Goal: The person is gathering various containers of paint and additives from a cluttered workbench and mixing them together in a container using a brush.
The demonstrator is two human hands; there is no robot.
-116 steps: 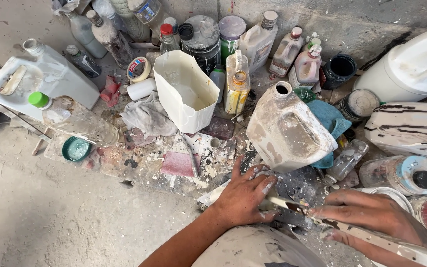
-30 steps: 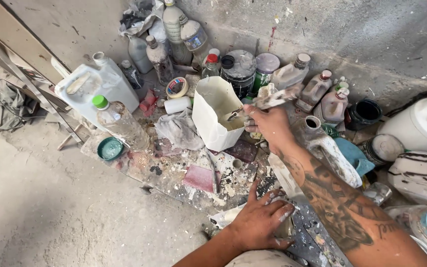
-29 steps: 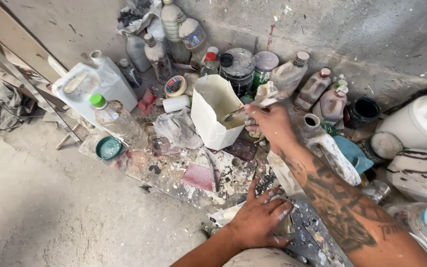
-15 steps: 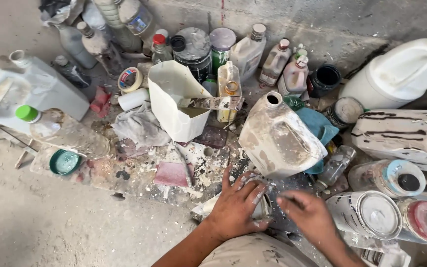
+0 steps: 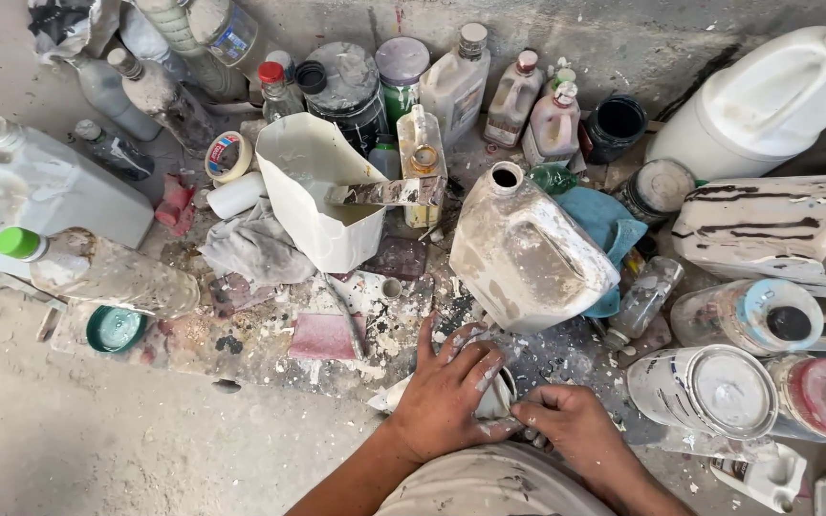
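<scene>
A small white cup is being pressed down at the bottom centre by the left hand, its fingers spread over the rim. The right hand, at 3 o'clock of the cup, is being held with fingers curled together against its side. A tipped jug is lying at 12 o'clock of both hands, and a cut-open tub at 11 o'clock.
</scene>
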